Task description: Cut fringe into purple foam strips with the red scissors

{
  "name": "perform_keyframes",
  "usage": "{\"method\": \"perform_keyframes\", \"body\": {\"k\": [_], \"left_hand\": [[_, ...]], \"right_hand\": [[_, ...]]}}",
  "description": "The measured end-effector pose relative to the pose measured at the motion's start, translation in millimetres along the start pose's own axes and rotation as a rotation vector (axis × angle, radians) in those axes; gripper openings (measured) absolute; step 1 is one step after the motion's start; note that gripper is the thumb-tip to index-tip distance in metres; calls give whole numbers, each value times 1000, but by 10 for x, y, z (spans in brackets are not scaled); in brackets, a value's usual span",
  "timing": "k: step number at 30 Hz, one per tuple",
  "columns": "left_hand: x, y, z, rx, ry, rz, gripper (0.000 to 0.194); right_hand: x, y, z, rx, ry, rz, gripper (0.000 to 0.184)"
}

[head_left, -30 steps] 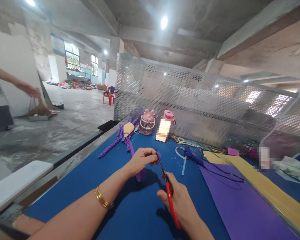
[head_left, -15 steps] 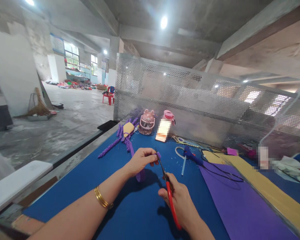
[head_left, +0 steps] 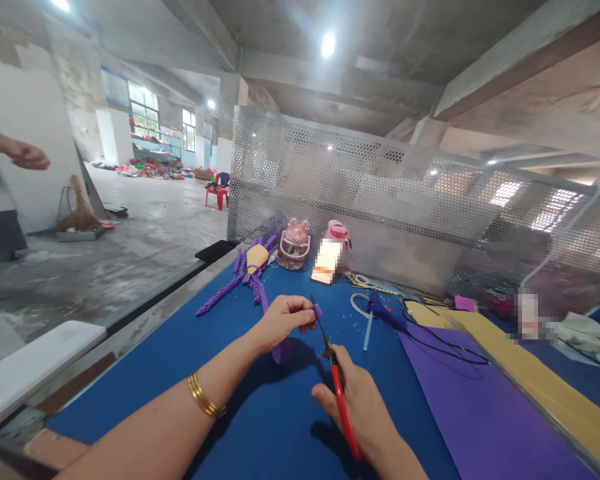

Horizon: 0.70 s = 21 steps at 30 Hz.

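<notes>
Pinched between the fingers of my left hand [head_left: 287,323] is a purple strip [head_left: 281,351], which curls below the hand and runs back toward the purple flower-like sprigs [head_left: 240,270]. A small end of it pokes out past my fingertips. My right hand [head_left: 363,400] grips red-handled scissors [head_left: 342,407], the thumb standing apart. The blades point up and away, their tips beside my left fingertips at the strip's end. Whether the blades are parted at the strip is hard to make out. A yellow piece [head_left: 257,259] lies among the sprigs.
A blue glue gun [head_left: 380,308] with a cord lies to the right, by purple sheet [head_left: 480,400] and yellow sheet [head_left: 530,380]. Behind stand a lit phone [head_left: 327,261], a pink container [head_left: 295,243] and a perforated metal panel [head_left: 380,193]. Another person's hand [head_left: 27,155] shows far left.
Another person's hand and forearm have come into view at the far left. My right thumb has moved slightly outward; my left hand and the strip look the same.
</notes>
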<state>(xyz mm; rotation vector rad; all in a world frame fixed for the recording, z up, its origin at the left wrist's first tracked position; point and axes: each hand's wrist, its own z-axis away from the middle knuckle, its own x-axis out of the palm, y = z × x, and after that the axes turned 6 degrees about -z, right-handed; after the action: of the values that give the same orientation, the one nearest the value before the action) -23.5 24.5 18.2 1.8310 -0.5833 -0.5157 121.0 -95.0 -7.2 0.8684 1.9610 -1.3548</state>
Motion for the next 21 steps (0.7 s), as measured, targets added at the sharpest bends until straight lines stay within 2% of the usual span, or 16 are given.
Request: {"method": "perform_keyframes", "body": {"k": [10, 21], "left_hand": [[3, 8, 0, -19, -8, -10, 23], [-15, 6, 3, -15, -27, -17, 23]], "right_hand": [[49, 67, -7, 5, 17, -86, 53], [44, 75, -5, 17, 30, -134, 41]]}}
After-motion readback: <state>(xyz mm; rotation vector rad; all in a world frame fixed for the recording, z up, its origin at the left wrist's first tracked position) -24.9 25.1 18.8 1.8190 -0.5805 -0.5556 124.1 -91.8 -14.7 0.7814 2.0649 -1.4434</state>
